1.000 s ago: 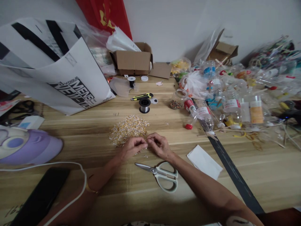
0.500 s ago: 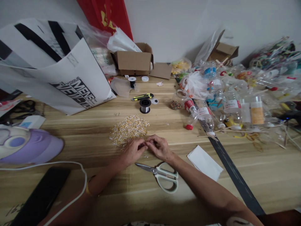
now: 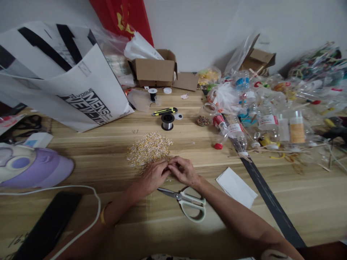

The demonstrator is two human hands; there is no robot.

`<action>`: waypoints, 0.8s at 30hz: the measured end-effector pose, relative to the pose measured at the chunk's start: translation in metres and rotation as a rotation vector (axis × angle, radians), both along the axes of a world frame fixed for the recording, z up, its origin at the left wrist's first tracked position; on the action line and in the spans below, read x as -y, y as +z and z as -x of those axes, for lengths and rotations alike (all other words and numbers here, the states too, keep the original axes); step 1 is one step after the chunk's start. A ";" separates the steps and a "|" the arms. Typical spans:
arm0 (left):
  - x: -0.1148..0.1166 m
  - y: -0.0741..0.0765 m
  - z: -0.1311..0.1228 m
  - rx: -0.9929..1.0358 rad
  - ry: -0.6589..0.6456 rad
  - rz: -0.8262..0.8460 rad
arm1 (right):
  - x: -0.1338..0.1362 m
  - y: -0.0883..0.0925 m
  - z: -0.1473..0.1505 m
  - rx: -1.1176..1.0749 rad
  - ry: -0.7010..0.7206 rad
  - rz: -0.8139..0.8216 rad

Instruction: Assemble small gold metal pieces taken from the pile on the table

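My left hand [image 3: 156, 173] and my right hand [image 3: 184, 170] meet at the near edge of a pile of small gold and clear beads [image 3: 148, 148]. The fingertips of both are pinched together and nearly touching. Whatever lies between them is too small and too covered by the fingers to make out. A few clear bits show on the wood just under the hands. Scissors [image 3: 178, 196] with pale green handles lie below my hands, slightly parted, beside my right forearm.
Beyond the pile are a wire spool [image 3: 167, 122], a yellow-black utility knife [image 3: 164, 111] and a jar of beads [image 3: 205, 116]. Plastic bottles [image 3: 267, 124] crowd the right. A folded white paper [image 3: 236, 187] lies right of my forearm; a phone [image 3: 50, 224] and white cable [image 3: 93, 193] are left.
My left hand has turned slightly and its wrist has shifted a little, with the fingers closer to the right ones. My right hand stays nearly in place, and the objects on the table have not moved.
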State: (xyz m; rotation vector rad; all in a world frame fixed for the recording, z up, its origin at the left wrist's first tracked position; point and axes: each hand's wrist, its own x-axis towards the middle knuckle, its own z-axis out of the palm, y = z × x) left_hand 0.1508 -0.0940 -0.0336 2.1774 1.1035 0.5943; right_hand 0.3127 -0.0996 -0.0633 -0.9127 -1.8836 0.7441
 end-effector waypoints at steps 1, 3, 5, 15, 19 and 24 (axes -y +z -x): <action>0.000 0.000 0.000 -0.002 -0.001 0.000 | 0.000 0.000 0.000 0.004 0.003 0.001; 0.000 -0.001 0.001 -0.012 0.010 -0.001 | 0.001 0.002 0.000 0.007 0.015 -0.010; -0.001 -0.001 0.002 -0.005 0.011 0.009 | 0.000 0.003 -0.001 0.000 0.031 -0.034; -0.011 -0.012 0.009 0.232 0.044 0.258 | -0.003 0.005 -0.001 -0.045 -0.001 -0.032; -0.013 -0.007 0.010 0.309 0.108 0.388 | -0.004 0.003 -0.001 -0.013 -0.066 -0.024; -0.017 0.000 0.013 0.415 0.195 0.431 | -0.003 0.002 0.000 0.084 -0.065 -0.018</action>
